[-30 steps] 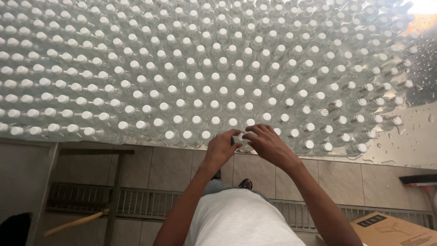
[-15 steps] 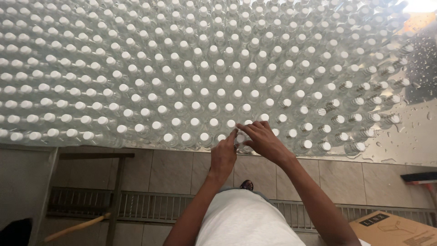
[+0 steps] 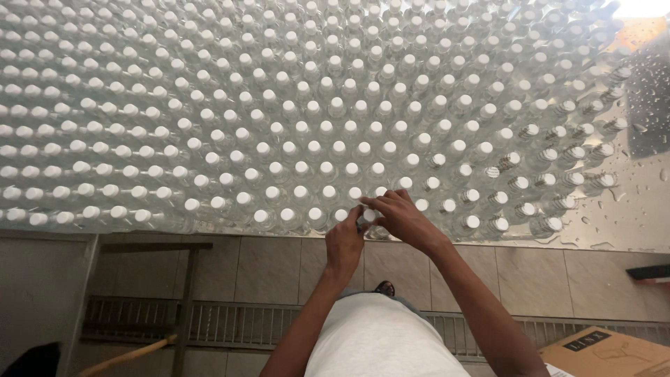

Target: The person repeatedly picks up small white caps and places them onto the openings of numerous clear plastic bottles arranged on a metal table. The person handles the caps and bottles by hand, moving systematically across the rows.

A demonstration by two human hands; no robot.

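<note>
A great many clear plastic bottles [image 3: 328,132] with white caps stand packed in rows on a wet steel table [image 3: 628,209]. Both my hands meet at one bottle [image 3: 367,216] in the front row near the table's edge. My left hand [image 3: 345,241] grips it from the left side. From the right, my right hand [image 3: 401,220] reaches over it with fingertips pinched on its white cap. The bottle's body is mostly hidden behind my fingers.
The table's front edge runs just below my hands, with a tiled floor and a metal drain grate [image 3: 230,324] beneath. A cardboard box [image 3: 607,352] sits at the lower right. A wooden stick [image 3: 129,355] lies at the lower left. Water drops cover the bare table at right.
Both hands have stayed on the same front-row bottle; the view has shifted down slightly, and my fingers have closed a little tighter around the cap.
</note>
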